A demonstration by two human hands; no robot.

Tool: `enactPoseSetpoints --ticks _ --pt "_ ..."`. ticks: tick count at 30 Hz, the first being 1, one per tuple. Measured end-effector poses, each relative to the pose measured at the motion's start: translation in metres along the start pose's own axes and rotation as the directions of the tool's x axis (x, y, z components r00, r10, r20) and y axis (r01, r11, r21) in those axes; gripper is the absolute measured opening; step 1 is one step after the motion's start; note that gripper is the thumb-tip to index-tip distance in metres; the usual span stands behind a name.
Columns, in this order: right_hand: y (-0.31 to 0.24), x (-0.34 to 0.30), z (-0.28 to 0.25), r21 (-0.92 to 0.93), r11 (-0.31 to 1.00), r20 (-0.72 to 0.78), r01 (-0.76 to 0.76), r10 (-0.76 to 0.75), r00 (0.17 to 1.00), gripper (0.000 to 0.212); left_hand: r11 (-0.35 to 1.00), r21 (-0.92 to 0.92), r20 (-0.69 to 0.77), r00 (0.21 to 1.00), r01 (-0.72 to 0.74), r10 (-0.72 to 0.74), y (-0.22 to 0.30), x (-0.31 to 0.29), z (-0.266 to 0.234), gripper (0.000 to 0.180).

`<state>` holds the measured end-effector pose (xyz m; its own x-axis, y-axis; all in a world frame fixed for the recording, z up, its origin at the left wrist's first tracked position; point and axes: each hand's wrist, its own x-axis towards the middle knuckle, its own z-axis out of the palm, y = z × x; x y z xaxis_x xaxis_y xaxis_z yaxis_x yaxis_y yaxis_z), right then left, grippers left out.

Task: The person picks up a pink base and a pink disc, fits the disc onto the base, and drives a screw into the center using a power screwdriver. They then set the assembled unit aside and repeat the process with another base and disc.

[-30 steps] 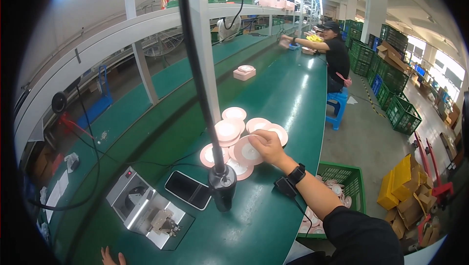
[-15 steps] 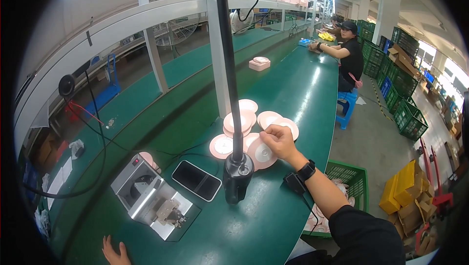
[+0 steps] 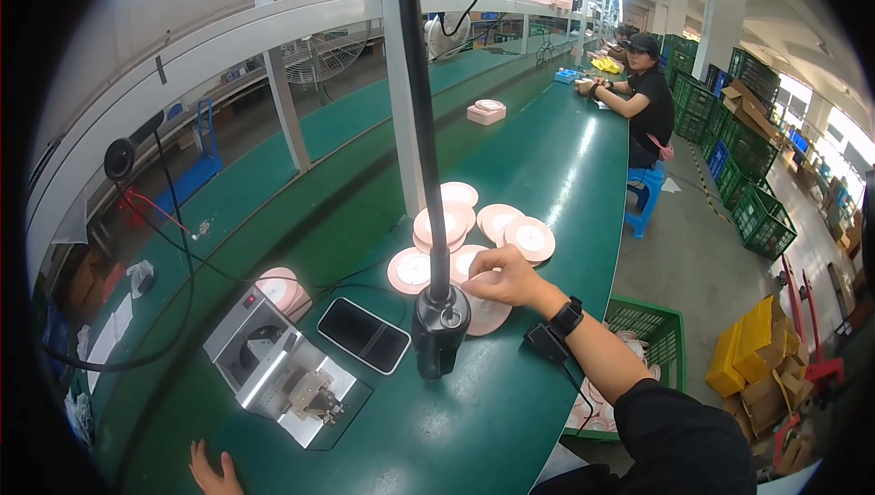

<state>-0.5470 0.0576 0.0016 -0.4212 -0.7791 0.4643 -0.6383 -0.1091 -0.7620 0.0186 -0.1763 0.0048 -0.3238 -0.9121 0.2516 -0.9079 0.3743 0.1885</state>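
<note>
My right hand [image 3: 507,280] pinches the edge of a pink disc [image 3: 488,314] with a pale centre, held low over the green bench. The fingers partly cover this disc. Just beyond it lie several like pink discs [image 3: 528,238], overlapping in loose piles around the post. My left hand [image 3: 212,470] rests at the bench's near left with fingers spread, holding nothing. Nearest to it stands a small silver machine [image 3: 283,376] with a red light and a metal fixture on its front. Behind that machine sits another small pile of pink discs [image 3: 281,289].
A black pole on a dark base [image 3: 443,335] rises mid-bench, beside a phone-like device [image 3: 365,335]. A small black box with a cord [image 3: 547,344] lies by my wrist. Right of the bench stands a green crate [image 3: 670,349] of pink-white parts. A co-worker [image 3: 649,98] sits farther along.
My right hand has drawn the pink disc slightly toward me and left, away from the pile. My left hand stays put. The view has shifted a little.
</note>
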Motion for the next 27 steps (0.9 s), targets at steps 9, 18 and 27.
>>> enactPoseSetpoints --ticks 9,18,27 --pt "-0.004 -0.001 0.009 0.273 0.953 0.032 -0.129 0.125 0.992 0.013 0.869 -0.466 -0.349 0.937 -0.166 -0.007 -0.097 0.016 0.074 0.041" --pt "0.006 0.0 -0.005 0.499 0.844 0.066 -0.194 0.187 0.98 0.02 0.682 -0.725 -0.208 0.974 -0.09 -0.092 -0.094 0.016 0.08 0.018" --pt "-0.015 -0.004 0.01 0.2 0.96 0.425 -0.196 0.095 0.9 0.028 0.662 -0.749 -0.076 0.995 -0.011 -0.069 -0.089 0.017 0.078 0.023"
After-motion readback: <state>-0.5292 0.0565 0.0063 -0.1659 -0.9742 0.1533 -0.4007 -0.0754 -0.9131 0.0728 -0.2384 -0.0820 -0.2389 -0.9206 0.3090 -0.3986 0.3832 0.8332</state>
